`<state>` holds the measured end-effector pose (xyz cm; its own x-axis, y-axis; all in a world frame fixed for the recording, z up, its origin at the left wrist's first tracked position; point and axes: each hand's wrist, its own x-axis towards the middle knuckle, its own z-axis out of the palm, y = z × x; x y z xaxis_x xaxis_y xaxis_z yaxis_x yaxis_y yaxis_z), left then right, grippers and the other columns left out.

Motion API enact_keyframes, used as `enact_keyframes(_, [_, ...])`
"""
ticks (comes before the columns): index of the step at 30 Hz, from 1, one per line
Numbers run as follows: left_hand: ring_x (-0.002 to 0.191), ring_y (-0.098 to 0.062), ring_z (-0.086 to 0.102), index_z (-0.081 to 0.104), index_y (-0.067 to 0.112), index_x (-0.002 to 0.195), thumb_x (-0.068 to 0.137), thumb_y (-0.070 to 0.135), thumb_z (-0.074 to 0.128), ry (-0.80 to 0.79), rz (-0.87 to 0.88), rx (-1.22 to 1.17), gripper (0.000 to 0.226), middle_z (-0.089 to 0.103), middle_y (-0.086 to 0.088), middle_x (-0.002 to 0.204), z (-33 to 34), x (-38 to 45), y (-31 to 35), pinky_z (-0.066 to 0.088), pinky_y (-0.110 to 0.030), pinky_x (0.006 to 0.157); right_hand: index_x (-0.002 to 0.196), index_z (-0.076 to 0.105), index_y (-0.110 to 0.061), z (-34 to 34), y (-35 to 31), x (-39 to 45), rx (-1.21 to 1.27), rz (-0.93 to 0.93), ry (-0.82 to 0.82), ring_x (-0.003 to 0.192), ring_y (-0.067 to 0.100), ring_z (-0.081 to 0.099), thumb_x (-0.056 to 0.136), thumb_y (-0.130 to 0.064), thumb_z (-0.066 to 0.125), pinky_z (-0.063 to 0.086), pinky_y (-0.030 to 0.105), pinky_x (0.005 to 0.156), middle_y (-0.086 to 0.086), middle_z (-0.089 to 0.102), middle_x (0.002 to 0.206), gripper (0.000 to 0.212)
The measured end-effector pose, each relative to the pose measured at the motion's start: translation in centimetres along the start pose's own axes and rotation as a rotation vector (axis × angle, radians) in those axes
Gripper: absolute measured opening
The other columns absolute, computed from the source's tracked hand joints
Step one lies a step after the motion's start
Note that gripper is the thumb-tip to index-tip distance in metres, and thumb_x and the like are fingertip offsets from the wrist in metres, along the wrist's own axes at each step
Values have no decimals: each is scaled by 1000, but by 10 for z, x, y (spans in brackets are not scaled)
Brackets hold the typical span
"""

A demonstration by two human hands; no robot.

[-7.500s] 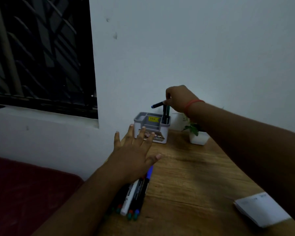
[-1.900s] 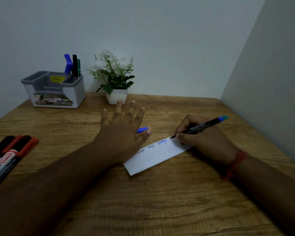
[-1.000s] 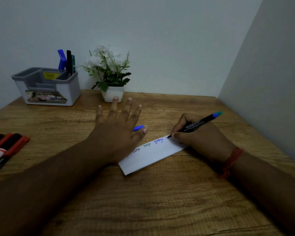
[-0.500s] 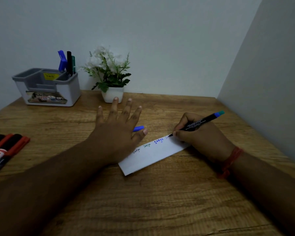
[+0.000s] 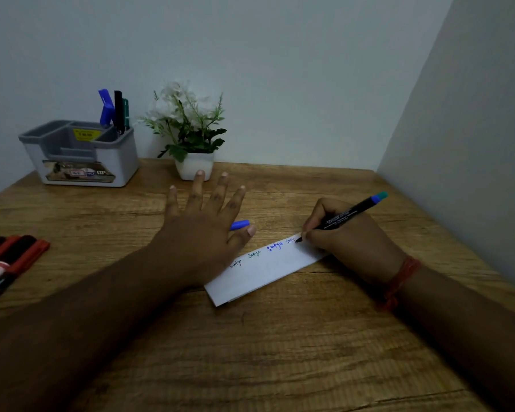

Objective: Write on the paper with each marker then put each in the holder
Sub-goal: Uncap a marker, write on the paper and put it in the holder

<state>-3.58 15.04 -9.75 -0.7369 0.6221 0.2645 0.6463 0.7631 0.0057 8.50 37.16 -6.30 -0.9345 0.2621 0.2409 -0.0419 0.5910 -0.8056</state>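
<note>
Right, head view only: right hand grips a black marker with a blue-green end in a writing pinch, tip down on the far right end of the folded white paper, part-way through a fourth word; three finished words sit to its left along the top edge. Left hand lies flat with fingers spread, palm pressing the paper's left end onto the wooden surface; a blue cap pokes out from under it beside the thumb, can't tell whether it's pinned or just lying there. Holder stands at the far left by the wall, three markers upright in its right rear compartment, potted plant just beside it. More red and black markers lie at the left edge, well apart from the paper. Advice for this step: there's little paper left on the right, so keep letters small and strokes short or the tip runs off onto the wood. Keep left palm weight steady, since the strip is narrow and could pivot under the pen drag. Light tip pressure, so the ink doesn't bleed. Lift clean at the last letter, then cap it, probably with that blue cap, before heading to the holder. Several markers remain, so the task looks under halfway.
</note>
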Motion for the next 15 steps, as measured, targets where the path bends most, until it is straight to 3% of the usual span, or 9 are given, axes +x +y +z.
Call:
enact_keyframes(3, [143, -23, -35, -26, 43, 147, 77, 77, -17, -1, -1, -4, 78, -34, 10, 157, -1, 0, 0, -11, -62, 115, 75, 67, -12, 0, 1, 0, 9, 5, 4, 77, 5, 68, 81, -5, 72, 50, 14, 62, -1, 76, 82, 11])
enact_keyframes(8, [144, -23, -34, -25, 43, 147, 77, 77, -16, -10, -1, -2, 78, -33, 9, 158, -2, -1, 1, -10, -63, 115, 76, 66, -12, 0, 3, 2, 4, 23, 12, 78, 8, 68, 82, -7, 73, 52, 22, 67, 1, 76, 83, 10])
enact_keyframes(15, [144, -23, -34, -26, 43, 147, 76, 77, -17, -19, -7, -3, 80, -33, 9, 158, -2, -1, 1, -11, -62, 115, 76, 66, -13, 0, 4, 3, -22, 23, 16, 75, 3, 67, 82, -8, 73, 51, 16, 61, -1, 75, 82, 11])
